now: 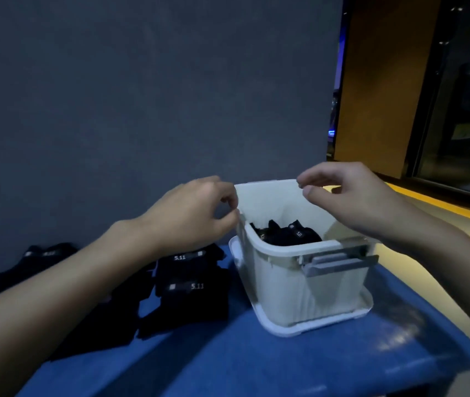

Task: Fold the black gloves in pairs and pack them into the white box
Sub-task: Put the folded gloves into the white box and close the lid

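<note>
White box (299, 287), centre right: smooth matt plastic, rounded corners, rolled rim, grey clip handle (339, 263) on the near side. It stands in a shallow white tray or lid (285, 329).

Black gloves (288, 234) lie low inside the box, soft fabric, crumpled, with small white tags too blurred to read.

More loose gloves (188, 285) are piled just left of the box, partly hidden by the left forearm. Their white labels read "5.11". One further glove (27, 267) lies at the far left.

The surface (256, 362) is glossy blue.

Left hand (191, 210): fingers curled, tips at the box's left rim. Cannot tell whether they pinch it.

Right hand (351, 196): over the far right corner, loosely curled, thumb near forefinger, holding nothing.

The hands are apart, with the box opening between them.

Behind: a flat grey wall (142, 96). Upper right: a brown panel (385, 81).
</note>
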Tool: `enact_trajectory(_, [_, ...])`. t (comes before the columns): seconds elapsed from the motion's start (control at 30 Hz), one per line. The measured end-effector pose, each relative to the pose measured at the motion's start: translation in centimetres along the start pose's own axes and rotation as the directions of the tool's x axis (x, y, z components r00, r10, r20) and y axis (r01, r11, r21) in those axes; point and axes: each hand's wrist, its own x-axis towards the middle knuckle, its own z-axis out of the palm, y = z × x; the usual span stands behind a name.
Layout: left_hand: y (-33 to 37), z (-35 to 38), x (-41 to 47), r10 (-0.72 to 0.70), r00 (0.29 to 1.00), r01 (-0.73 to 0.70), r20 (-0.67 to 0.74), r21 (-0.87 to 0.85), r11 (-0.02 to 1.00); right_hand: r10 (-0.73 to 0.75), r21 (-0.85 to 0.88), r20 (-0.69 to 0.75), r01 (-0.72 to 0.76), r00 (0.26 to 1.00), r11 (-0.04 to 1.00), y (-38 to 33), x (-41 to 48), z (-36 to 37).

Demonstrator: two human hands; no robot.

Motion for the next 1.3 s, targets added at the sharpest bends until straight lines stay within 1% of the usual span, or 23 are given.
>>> enact_trajectory(0.1, [-1.3, -0.7, -4.4, -0.100, 0.995, 0.100, 0.000, -0.021, 0.995, -0.081, 0.042, 0.034, 0.079, 0.996, 0.996, -3.4, -0.6, 2.4])
enact_trajectory(0.23, [-3.5, -0.5, -9.4, -0.227, 0.974, 0.228, 0.009, -0.006, 0.974, -0.163, 0.208, 0.057, 0.148, 0.985, 0.967, -7.2, -1.5, 6.5])
enact_trajectory(0.3, [-4.8, 0.4, -11.5, -0.282, 0.959, 0.282, -0.004, -0.029, 0.959, -0.191, 0.272, 0.129, 0.151, 0.973, 0.950, -8.2, -2.2, 9.3])
enact_trajectory(0.33, [-5.4, 0.9, -12.5, -0.302, 0.953, 0.301, -0.012, -0.046, 0.952, -0.194, 0.282, 0.178, 0.139, 0.965, 0.949, -8.1, -2.5, 10.9])
enact_trajectory(0.37, [-5.8, 1.6, -13.3, -0.314, 0.949, 0.313, -0.014, -0.062, 0.948, -0.189, 0.256, 0.217, 0.131, 0.958, 0.958, -7.6, -2.7, 12.6])
enact_trajectory(0.43, [-6.3, 2.8, -14.5, -0.320, 0.947, 0.320, 0.009, -0.045, 0.946, -0.136, 0.115, 0.248, 0.110, 0.959, 0.987, -5.8, -3.0, 15.6])
enact_trajectory(0.5, [-6.5, 3.8, -15.2, -0.309, 0.951, 0.307, 0.022, 0.049, 0.950, -0.011, 0.002, 0.275, 0.011, 0.961, 1.000, -3.8, -3.0, 17.5])
enact_trajectory(0.57, [-6.5, 4.6, -15.4, -0.287, 0.958, 0.284, 0.018, 0.102, 0.953, 0.110, -0.039, 0.304, -0.103, 0.946, 0.994, -2.2, -3.1, 18.5])
enact_trajectory(0.67, [-6.4, 5.5, -15.2, -0.264, 0.963, 0.257, 0.055, 0.105, 0.961, 0.180, -0.084, 0.312, -0.162, 0.933, 0.983, -0.9, -3.4, 19.5])
enact_trajectory(0.8, [-6.1, 6.5, -14.9, -0.262, 0.957, 0.248, 0.122, 0.118, 0.961, 0.205, -0.073, 0.293, -0.192, 0.934, 0.979, -0.5, -3.7, 20.2])
enact_trajectory(0.93, [-5.9, 7.0, -14.5, -0.255, 0.962, 0.243, 0.100, 0.120, 0.963, 0.205, -0.050, 0.317, -0.199, 0.926, 0.979, -0.4, -4.3, 20.0])
enact_trajectory(1.13, [-5.5, 7.2, -14.0, -0.266, 0.959, 0.267, 0.097, -0.005, 0.964, 0.220, -0.021, 0.337, -0.226, 0.915, 0.974, 0.1, -4.9, 19.7])
enact_trajectory(1.2, [-5.3, 7.1, -13.7, -0.272, 0.956, 0.278, 0.112, -0.038, 0.960, 0.239, 0.017, 0.354, -0.262, 0.904, 0.965, 0.3, -5.0, 19.8])
enact_trajectory(1.3, [-5.1, 7.2, -13.6, -0.299, 0.941, 0.323, 0.159, -0.156, 0.933, 0.275, 0.105, 0.398, -0.341, 0.876, 0.934, 0.1, -5.2, 19.5])
